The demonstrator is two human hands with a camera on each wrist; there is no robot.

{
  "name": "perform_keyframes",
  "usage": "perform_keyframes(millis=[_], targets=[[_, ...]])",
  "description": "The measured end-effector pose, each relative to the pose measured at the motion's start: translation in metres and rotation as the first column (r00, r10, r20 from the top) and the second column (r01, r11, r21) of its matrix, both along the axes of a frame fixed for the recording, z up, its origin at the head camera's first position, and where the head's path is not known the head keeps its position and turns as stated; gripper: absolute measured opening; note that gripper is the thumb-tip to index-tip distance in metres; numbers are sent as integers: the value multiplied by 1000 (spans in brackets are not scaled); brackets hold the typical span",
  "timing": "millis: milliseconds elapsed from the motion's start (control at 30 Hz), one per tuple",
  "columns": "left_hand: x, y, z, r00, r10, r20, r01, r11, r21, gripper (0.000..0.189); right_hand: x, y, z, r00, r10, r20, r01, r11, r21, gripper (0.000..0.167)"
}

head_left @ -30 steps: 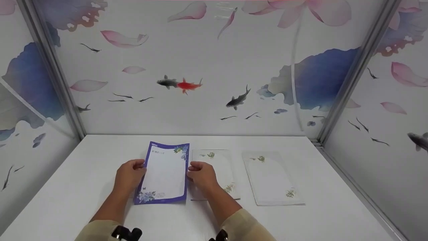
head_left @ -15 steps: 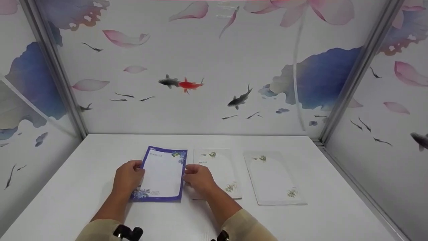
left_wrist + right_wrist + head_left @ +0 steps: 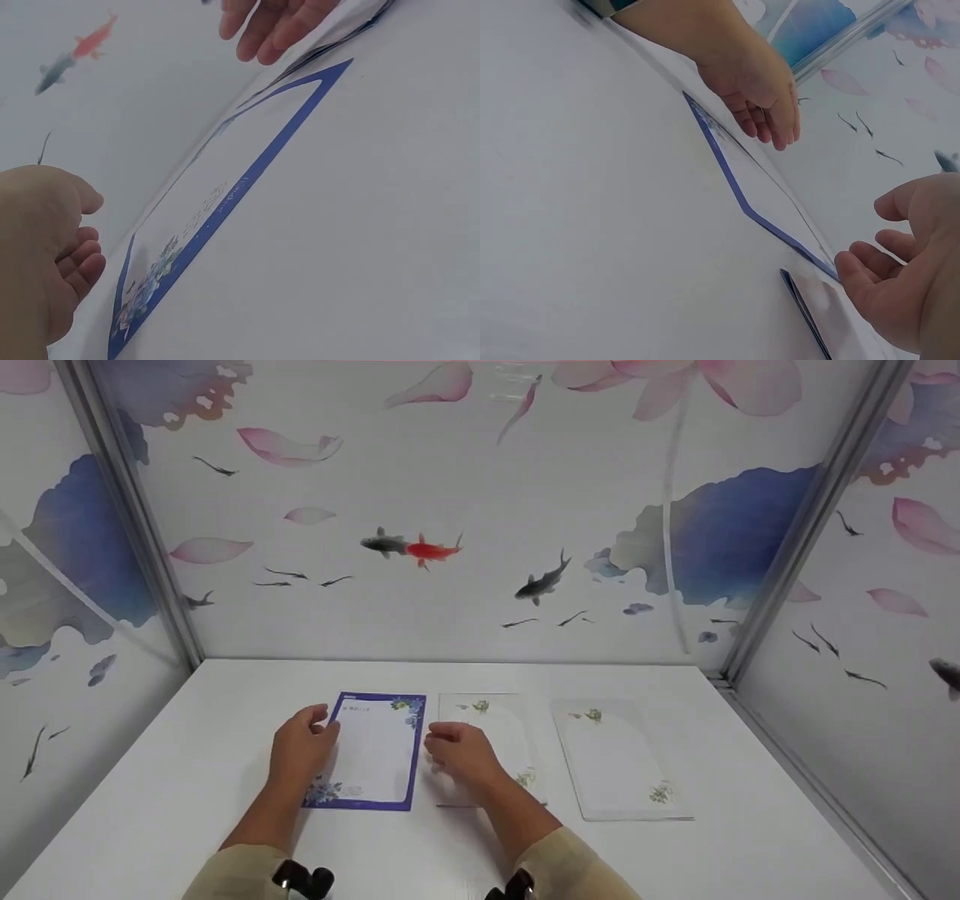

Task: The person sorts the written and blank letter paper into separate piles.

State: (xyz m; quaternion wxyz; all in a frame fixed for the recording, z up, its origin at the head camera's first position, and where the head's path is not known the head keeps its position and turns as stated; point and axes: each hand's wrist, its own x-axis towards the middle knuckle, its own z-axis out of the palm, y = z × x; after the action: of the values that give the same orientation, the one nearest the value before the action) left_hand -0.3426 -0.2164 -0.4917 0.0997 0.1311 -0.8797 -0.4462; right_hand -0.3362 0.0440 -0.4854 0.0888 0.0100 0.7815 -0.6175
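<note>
Left forearm (image 3: pixel 259 817) and right forearm (image 3: pixel 519 811) angle inward, toward far edge of worktop (image 3: pixel 765 825). Left hand (image 3: pixel 302 746) nearer left edge; fingers loosely curved, thumb apart. Right hand (image 3: pixel 466 751) about midway between side edges, fingers likewise.

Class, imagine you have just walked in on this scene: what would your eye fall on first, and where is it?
Probably the purple-bordered sheet, lying on the white table with the left hand at its left edge and the right hand just beyond its right. Next, perhaps, the bright red fish printed on the back wall, above the sheet, and the large blue patch at that wall's right side.
</note>
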Motion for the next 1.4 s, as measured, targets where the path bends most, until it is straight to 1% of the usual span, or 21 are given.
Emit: perform_keyframes(millis=[100, 200, 267, 400, 600, 733, 833, 967, 1067, 1133, 1300, 1400], targets=[[-5, 14, 2, 999, -17, -28, 18, 1000, 19, 57, -3, 14, 1, 1000, 5, -18, -5, 1000, 4, 41], [-9, 32, 3, 998, -55, -30, 56, 998, 30, 57, -7, 31, 0, 999, 10, -46, -9, 1000, 7, 42], [-10, 43, 3, 997, -79, -23, 80, 996, 30, 59, -10, 43, 0, 998, 10, -62, -10, 1000, 3, 44], [-11, 65, 2, 992, -124, -35, 125, 992, 32, 58, -14, 70, 0, 997, 6, -80, -5, 1000, 16, 48], [-14, 96, 1, 981, -180, -78, 184, 981, 52, 56, -19, 108, 0, 996, -57, -72, 60, 997, 42, 48], [-13, 115, 2, 978, -196, -75, 201, 977, 67, 55, -21, 131, -1, 994, -89, -70, 93, 994, 57, 48], [-12, 129, 4, 977, -206, -59, 210, 974, 80, 55, -22, 147, -1, 992, -101, -81, 107, 992, 73, 49], [-10, 145, 6, 967, -244, -75, 250, 964, 91, 55, -22, 167, -3, 988, -115, -106, 124, 989, 83, 51], [-9, 154, 8, 962, -263, -78, 271, 957, 106, 54, -22, 175, -4, 987, -119, -105, 129, 988, 91, 52], [-8, 157, 9, 961, -267, -68, 274, 955, 113, 54, -23, 177, -4, 988, -118, -102, 128, 987, 94, 53], [-9, 159, 6, 962, -268, -49, 272, 956, 113, 55, -22, 177, -5, 987, -106, -120, 118, 988, 99, 53], [-7, 160, 4, 961, -276, -25, 277, 956, 99, 58, -21, 177, -6, 986, -97, -138, 116, 983, 142, 55]])
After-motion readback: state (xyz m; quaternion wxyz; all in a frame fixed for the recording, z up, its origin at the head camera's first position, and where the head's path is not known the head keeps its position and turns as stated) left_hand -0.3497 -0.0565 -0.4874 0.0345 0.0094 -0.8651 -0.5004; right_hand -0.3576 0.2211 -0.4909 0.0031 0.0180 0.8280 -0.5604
